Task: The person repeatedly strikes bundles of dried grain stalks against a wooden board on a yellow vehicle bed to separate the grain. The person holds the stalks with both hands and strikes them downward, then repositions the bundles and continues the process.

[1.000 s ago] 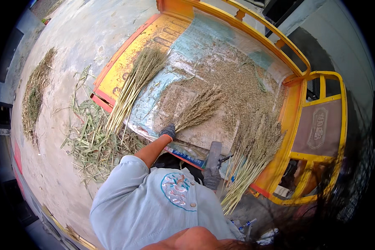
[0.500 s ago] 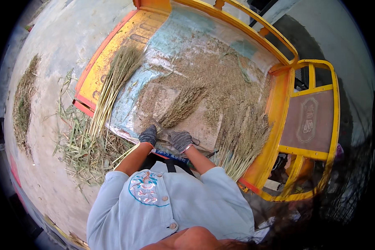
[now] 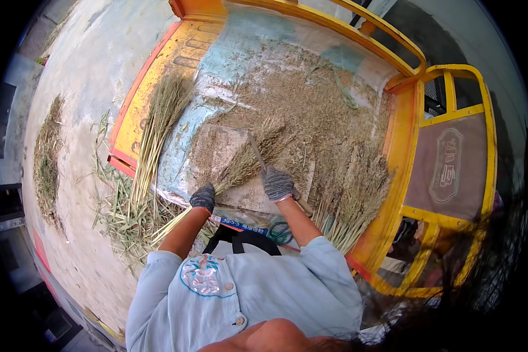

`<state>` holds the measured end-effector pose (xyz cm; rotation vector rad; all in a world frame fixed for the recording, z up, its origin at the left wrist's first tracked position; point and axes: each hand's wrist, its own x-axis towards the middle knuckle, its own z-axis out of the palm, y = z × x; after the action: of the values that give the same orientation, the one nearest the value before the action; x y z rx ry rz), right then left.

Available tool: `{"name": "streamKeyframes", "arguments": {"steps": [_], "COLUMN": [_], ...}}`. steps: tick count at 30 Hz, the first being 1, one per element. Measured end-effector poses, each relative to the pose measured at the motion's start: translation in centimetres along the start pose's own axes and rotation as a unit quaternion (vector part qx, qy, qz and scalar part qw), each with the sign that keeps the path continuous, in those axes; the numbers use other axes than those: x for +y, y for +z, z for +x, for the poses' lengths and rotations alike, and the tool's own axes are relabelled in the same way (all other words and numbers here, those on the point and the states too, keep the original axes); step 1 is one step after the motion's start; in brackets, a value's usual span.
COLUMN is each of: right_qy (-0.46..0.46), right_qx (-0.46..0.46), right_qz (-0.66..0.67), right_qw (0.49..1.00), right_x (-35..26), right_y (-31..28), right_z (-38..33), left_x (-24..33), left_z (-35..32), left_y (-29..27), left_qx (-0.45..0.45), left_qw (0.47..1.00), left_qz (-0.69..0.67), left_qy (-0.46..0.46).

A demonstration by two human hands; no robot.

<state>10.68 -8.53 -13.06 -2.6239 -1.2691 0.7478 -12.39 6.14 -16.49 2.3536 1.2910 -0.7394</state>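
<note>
Apparently I'm partway; loose grain (image 3: 281,88) covers much of the sheet (image 3: 240,44), but the bundle (image 3: 240,169) on the flat panel (image 3: 219,144) bears its heads; a left bundle (image 3: 163,117) and right bundle (image 3: 361,190) flank it; the left hand (image 3: 203,198) closes round stalks, the right hand (image 3: 277,183) round a stick-like tool (image 3: 256,151); room opens ahead, bounded by the yellow rail (image 3: 358,42).

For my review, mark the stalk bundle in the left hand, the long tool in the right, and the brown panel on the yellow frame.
Stalk bundle (image 3: 240,169): head view, on its seed heads.
Long tool (image 3: 257,151): head view, on its exposed far length.
Brown panel (image 3: 449,164): head view, near its middle.
</note>
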Motion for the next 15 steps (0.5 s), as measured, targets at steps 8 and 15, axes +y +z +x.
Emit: {"name": "streamKeyframes", "arguments": {"steps": [8,15], "right_qy": [-0.037,0.146], "right_qx": [-0.05,0.064], "right_qz": [-0.009,0.003], "right_qw": [0.998,0.987], "right_x": [2.7,10.1], "right_y": [5.3,-2.5], "right_z": [3.4,7.7], "left_x": [0.2,-0.6], "left_z": [-0.6,0.0], "left_y": [0.5,0.4], "left_qx": [0.007,-0.007], "left_qw": [1.0,1.0], "left_qz": [0.011,0.021], "left_qy": [-0.021,-0.005]}}
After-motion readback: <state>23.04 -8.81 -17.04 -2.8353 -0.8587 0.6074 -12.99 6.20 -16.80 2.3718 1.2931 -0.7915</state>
